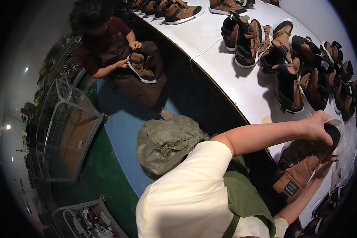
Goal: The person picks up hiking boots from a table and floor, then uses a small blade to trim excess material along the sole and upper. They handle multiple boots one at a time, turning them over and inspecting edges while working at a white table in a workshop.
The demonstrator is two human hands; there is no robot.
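A brown high-top boot (301, 163) with a black sole lies on its side at the near right edge of the white table (226, 67). My left hand (319, 127) reaches across from my white-sleeved shoulder and grips the black sole end of the boot. My right hand (324, 166) comes up from the lower right and presses its fingers against the boot's brown upper. A small dark label shows on the boot's collar. Clear plastic wrapping (347, 158) lies just past the boot.
Several brown and black boots (289, 67) stand on the table beyond my hands, more at the far end (178, 11). A seated person in a dark red shirt (107, 39) holds a brown shoe (142, 68). An olive sack (166, 142) and wire cages (67, 135) lie to the left.
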